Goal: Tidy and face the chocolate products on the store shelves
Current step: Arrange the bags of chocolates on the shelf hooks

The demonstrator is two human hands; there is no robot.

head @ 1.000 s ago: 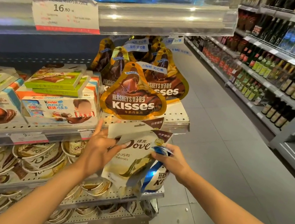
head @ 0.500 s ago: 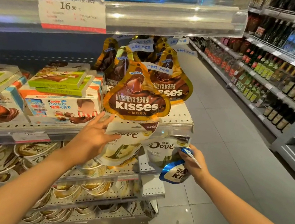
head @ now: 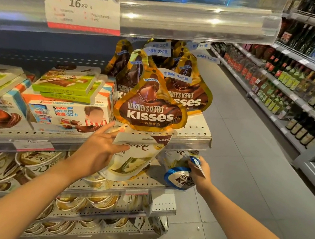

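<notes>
Gold-and-brown Kisses bag [head: 150, 105]; cream-white Dove pouch [head: 135, 157]; blue-and-white bag [head: 179, 178]; green-topped boxes [head: 68, 84]; white, orange and blue Kinder box [head: 69, 114]; red-edged white price tag [head: 83, 11].

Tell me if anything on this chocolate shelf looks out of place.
Yes: the blue Kisses bag in the right hand sits low among white Dove bags, unlike the gold Kisses bags above. The front Dove bag also leans.

A self-service shop aisle. White perforated metal shelves [head: 196, 130] carry boxed and bagged chocolate behind clear plastic rails, with a white printed price label reading 16.80 [head: 81, 11]. Across the grey tiled floor [head: 240, 155], long racks hold rows of glass bottles [head: 285, 83].
</notes>
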